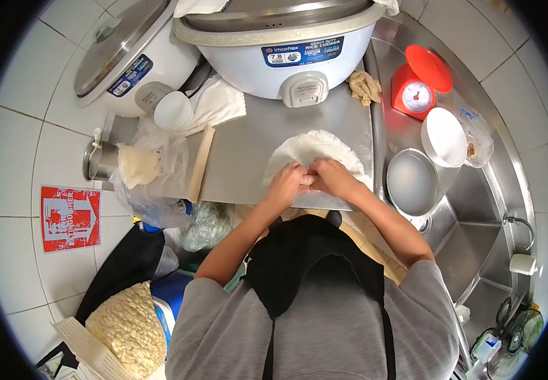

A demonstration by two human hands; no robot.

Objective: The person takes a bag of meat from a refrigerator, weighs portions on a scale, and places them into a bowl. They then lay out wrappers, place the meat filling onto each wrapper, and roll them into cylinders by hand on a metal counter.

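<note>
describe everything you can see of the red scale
The red scale has a boxy body, a round white dial with markings too small to read, and a broad, round red pan on top. It looks like plastic or painted metal. It stands upright on the steel sink counter, and nothing is seen on its pan. A white bowl sits close by; whether they touch is unclear.

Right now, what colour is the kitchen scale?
The scale is red with a white dial, clear in the head view.
</note>
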